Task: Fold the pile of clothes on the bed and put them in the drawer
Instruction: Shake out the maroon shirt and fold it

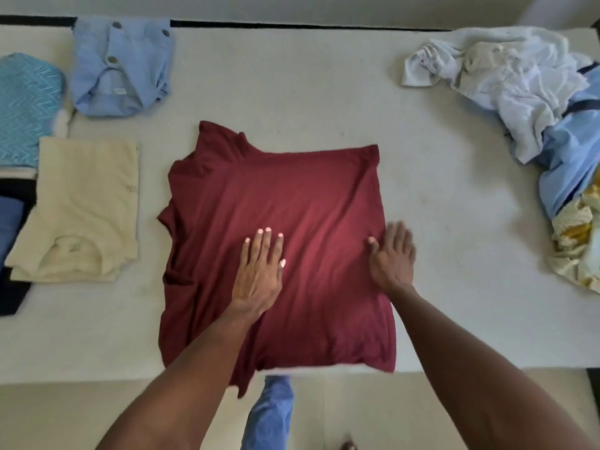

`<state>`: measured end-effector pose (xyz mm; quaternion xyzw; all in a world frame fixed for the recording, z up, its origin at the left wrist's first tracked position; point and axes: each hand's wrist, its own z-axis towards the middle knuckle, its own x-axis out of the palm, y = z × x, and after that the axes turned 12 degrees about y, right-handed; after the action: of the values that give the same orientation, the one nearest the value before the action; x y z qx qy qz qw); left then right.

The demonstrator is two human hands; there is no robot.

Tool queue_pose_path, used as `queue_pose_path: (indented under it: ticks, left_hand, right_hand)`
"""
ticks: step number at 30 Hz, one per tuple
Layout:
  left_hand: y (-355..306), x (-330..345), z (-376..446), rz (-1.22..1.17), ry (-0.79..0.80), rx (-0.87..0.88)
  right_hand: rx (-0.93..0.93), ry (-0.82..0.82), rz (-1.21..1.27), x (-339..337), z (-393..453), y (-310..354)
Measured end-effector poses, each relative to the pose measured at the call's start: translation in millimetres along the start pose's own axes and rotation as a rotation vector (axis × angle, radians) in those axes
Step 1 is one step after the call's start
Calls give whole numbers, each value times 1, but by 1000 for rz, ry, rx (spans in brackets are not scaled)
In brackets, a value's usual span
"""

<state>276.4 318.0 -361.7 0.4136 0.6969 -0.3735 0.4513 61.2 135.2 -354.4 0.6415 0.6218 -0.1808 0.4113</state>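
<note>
A maroon shirt (276,196) lies spread on the white bed (292,86), partly folded, its near edge hanging a little over the bed's front. My left hand (261,271) presses flat on the shirt's middle with straight fingers. At the shirt's right edge lies my right hand (393,254), also flat, thumb on the cloth and fingers along the fold. An unfolded pile of white, light blue and yellow clothes (532,102) sits at the bed's right side.
Folded items lie at the left: a cream shirt (81,209), a light blue buttoned garment (120,66), a teal patterned piece (26,108) and dark clothes (13,241). My jeans leg (269,414) shows below the bed's front edge.
</note>
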Motion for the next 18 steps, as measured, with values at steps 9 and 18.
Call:
queue_pose_path:
  ticks: [9,18]
  left_hand:
    - [-128,67,-151,-103,72,22]
    - [-103,58,-188,-210,-170,-201]
  right_hand:
    - [87,-105,-49,84,-181,-84]
    - [136,-201,58,75,-200,-85]
